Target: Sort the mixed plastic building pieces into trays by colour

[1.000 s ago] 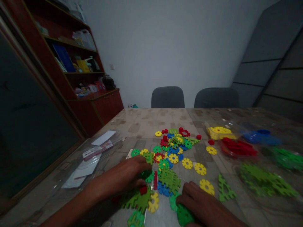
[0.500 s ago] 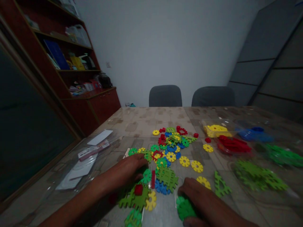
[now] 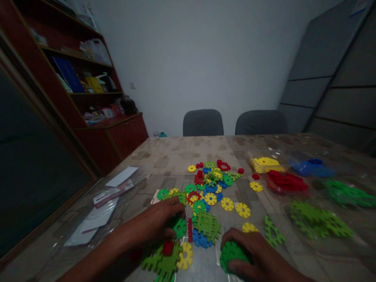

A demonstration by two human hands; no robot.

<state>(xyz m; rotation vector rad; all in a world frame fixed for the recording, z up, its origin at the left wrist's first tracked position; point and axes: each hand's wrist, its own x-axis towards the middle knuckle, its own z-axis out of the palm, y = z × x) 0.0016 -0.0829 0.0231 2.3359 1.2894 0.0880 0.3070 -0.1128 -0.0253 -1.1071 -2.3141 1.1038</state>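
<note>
My right hand point(image 3: 252, 250) holds a stack of green notched discs point(image 3: 232, 252), the thumb across their near face and the fingers round the far side. Further left, my left hand point(image 3: 163, 217) has its thumb and curled fingers at another green notched disc point(image 3: 180, 228), partly covered by the hand. Beside that disc lie a thin red strip point(image 3: 189, 230) and a light-green square grid piece point(image 3: 207, 224) on blue pieces point(image 3: 201, 238). Nearer me are a yellow notched disc point(image 3: 185, 256) and a red cube point(image 3: 167, 248) on light-green pieces point(image 3: 164, 264).
A heap of mixed pieces point(image 3: 211, 184) spreads over the middle of the table. Clear trays on the right hold yellow discs point(image 3: 264, 164), red pieces point(image 3: 286, 182), blue, green and light-green pieces point(image 3: 320, 221). White cards point(image 3: 100, 215) in plastic lie left. Two chairs point(image 3: 203, 122) stand behind.
The green disc at my left hand has come slightly toward me. In my right hand the green discs now show more of their face, with the thumb over them. The view has shifted slightly.
</note>
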